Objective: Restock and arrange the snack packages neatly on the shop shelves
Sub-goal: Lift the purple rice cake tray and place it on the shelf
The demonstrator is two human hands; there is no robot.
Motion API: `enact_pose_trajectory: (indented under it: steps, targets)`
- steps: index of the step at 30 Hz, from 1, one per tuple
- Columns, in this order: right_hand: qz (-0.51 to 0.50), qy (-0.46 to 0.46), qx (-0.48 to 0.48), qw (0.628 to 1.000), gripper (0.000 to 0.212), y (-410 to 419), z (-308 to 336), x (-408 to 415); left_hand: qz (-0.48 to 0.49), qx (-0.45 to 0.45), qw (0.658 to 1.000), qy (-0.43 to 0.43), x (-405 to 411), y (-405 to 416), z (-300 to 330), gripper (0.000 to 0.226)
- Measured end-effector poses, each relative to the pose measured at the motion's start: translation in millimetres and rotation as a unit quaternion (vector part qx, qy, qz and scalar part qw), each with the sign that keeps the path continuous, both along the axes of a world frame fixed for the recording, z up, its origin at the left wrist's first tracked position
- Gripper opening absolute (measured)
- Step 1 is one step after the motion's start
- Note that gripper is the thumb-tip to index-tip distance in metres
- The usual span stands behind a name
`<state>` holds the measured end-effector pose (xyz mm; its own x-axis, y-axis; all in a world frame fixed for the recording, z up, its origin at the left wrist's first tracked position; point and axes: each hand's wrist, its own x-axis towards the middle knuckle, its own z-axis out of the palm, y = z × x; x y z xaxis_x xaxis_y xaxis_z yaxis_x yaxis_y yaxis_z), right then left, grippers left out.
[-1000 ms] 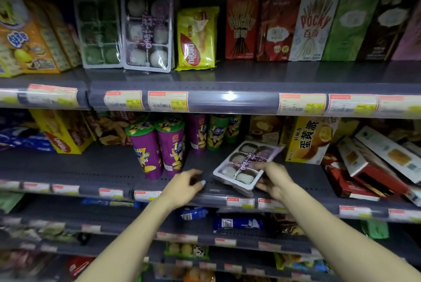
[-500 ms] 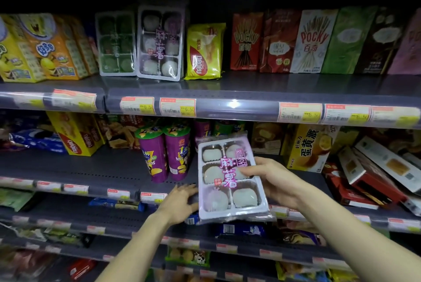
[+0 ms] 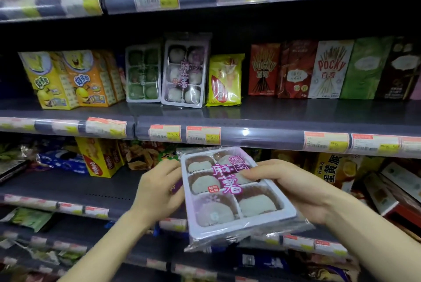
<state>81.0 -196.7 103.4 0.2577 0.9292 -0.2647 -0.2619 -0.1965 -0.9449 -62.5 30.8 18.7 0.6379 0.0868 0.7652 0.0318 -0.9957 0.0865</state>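
We hold the purple mochi tray tilted in the air before the lower shelf. Our right hand grips its right edge, thumb curled over the top, while our left hand holds its left edge. An identical mochi pack stands upright on the shelf above.

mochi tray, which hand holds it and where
Both: the right hand grips the mochi tray at its right edge, the left hand at its left edge.
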Motion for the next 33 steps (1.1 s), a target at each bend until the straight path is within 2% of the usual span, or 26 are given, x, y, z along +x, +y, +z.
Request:
enact_pose_trajectory:
  steps: [3, 7, 10, 14, 17, 23, 27, 30, 33]
  targets:
    - [0.023, 0.006, -0.016, 1.000, 0.023, 2.3, 9.5, -5.4, 0.005, 0.084, 0.995, -0.054, -12.3, 14.7, 23.2, 0.022]
    - [0.045, 0.002, 0.021, 0.999, 0.032, 2.7, 31.9, -9.4, 0.047, 0.057, 0.991, -0.109, -14.7, 28.1, 50.4, 0.031]
    - [0.041, -0.004, 0.039, 0.998, 0.042, 5.2, 48.2, -6.9, 0.093, 0.021, 0.994, -0.056, -7.2, 42.0, 68.2, 0.050]
    - [-0.018, -0.061, 0.076, 0.995, 0.021, 17.9, 70.7, -5.5, 0.115, -0.029, 0.993, 0.011, 7.2, 54.2, 76.9, 0.060]
    - [-0.065, -0.103, 0.093, 0.988, 0.025, 35.9, 81.7, 0.8, 0.117, -0.048, 0.991, 0.041, 15.2, 64.4, 79.6, 0.063]
    - [-0.162, -0.147, 0.117, 0.969, 0.022, 77.6, 96.4, 24.4, 0.110, -0.052, 0.992, 0.031, 19.3, 82.1, 85.3, 0.061]
    - [-0.211, -0.169, 0.134, 0.953, 0.036, 111.2, 101.1, 42.0, 0.110, -0.007, 0.994, -0.003, 20.8, 88.6, 78.5, 0.052]
    - [-0.252, -0.191, 0.147, 0.937, 0.034, 134.2, 103.8, 48.3, 0.111, -0.005, 0.993, -0.034, 24.3, 93.4, 70.4, 0.044]
    - [-0.274, -0.191, 0.154, 0.930, 0.051, 156.6, 102.2, 53.0, 0.109, -0.005, 0.993, -0.037, 26.2, 96.1, 67.0, 0.043]
